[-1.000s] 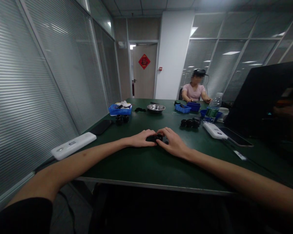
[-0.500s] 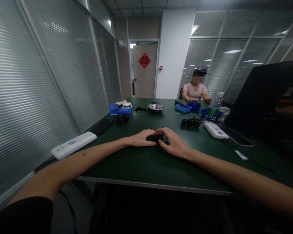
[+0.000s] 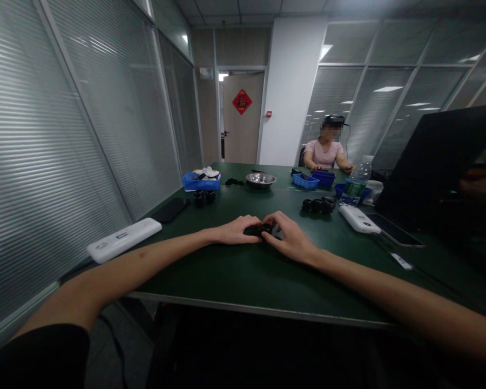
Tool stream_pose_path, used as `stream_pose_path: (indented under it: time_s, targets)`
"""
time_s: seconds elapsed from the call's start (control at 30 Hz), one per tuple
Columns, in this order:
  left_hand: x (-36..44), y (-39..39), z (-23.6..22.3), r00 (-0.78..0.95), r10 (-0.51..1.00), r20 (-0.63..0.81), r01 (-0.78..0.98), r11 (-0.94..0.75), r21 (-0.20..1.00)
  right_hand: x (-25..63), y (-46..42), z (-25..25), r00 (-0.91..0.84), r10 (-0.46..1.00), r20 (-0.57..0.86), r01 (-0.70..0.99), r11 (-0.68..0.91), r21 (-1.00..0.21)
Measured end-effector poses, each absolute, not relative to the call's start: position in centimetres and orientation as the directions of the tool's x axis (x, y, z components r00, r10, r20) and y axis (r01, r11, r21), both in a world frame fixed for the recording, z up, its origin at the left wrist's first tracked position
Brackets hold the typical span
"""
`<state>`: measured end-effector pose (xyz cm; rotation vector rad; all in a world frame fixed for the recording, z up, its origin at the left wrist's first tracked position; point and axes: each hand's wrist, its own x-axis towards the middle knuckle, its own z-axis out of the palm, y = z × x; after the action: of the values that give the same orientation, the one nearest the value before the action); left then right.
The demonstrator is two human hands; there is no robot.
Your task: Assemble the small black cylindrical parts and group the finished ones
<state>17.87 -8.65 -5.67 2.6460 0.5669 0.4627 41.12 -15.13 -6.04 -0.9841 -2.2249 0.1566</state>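
Observation:
My left hand (image 3: 243, 229) rests low over the green table, its thumb and fingers closed round a dark, elongated black piece (image 3: 251, 230). Facing it, my right hand (image 3: 285, 235) grips a small round black part (image 3: 266, 228) between thumb and fingers, right against the end of that piece. The two parts meet between my hands; both are too dark and small to name more exactly. To the right beyond my hands stand several round black parts (image 3: 318, 205). A pair of similar black parts (image 3: 204, 198) sits to the left.
A steel bowl (image 3: 261, 181) and blue bins (image 3: 201, 183) stand farther back. White power banks (image 3: 125, 239) lie at both sides. A water bottle (image 3: 357, 183) and a phone (image 3: 395, 230) are on the right, beside a black screen (image 3: 441, 167). A person (image 3: 324, 151) sits across.
My right fingers shift slightly around the round black part. My left hand keeps its hold. The whole view has moved a little, with small shifts of everything in it.

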Motion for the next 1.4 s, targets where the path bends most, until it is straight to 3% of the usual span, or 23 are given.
stream_pose_path:
  time_s: [1.4]
  targets:
    - [17.84,-8.87,-5.57,0.859,0.46,0.227,0.327,-0.832,0.448,41.16,-15.28,-5.69,-0.503,0.686,0.526,0.592,0.717,-0.369]
